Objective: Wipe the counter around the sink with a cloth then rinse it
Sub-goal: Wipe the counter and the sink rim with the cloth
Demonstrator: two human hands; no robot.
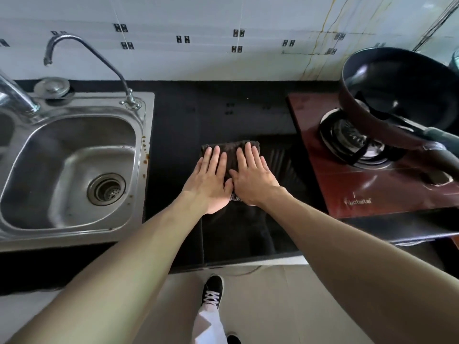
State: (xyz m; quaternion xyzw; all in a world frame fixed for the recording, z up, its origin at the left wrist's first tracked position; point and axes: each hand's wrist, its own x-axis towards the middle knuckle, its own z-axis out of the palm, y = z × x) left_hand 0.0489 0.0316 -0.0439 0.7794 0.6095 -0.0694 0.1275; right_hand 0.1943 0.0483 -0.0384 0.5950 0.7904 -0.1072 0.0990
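Cloth [231, 151] position: flat on the dark counter [178, 125], between the sink [74, 155] and the stove [323, 175], touching neither. The cloth is dark and folded into a rough rectangle. Only its far edge and a small patch near the wrists show, because the rest lies under the hands.

Left hand [211, 181]: palm down on the left half of the cloth. Its fingers [216, 157] are straight and slightly spread, pressing rather than gripping.

Right hand [252, 181]: palm down on the right half. Its fingers [248, 155] are straight and close together, also pressing flat. The two thumbs meet over the middle of the cloth.

Progress: the wiping stage appears to be in hand.
- Faint ribbed streaks [280, 165] on the counter just right of the cloth may be a wet trail, though the glare makes this uncertain. If so, the strip beside the stove has been covered.
- Brown spots [145, 155] sit along the sink's right rim, so that border looks untreated.
- The counter strip behind the sink, where a loose strainer plug [52, 86] rests, gives no sign either way.

Remaining, by this judgement: the border next to the sink, then the rinse. The rinse is not begun, as the cloth lies away from the basin and the tap [87, 49] shows no running water.
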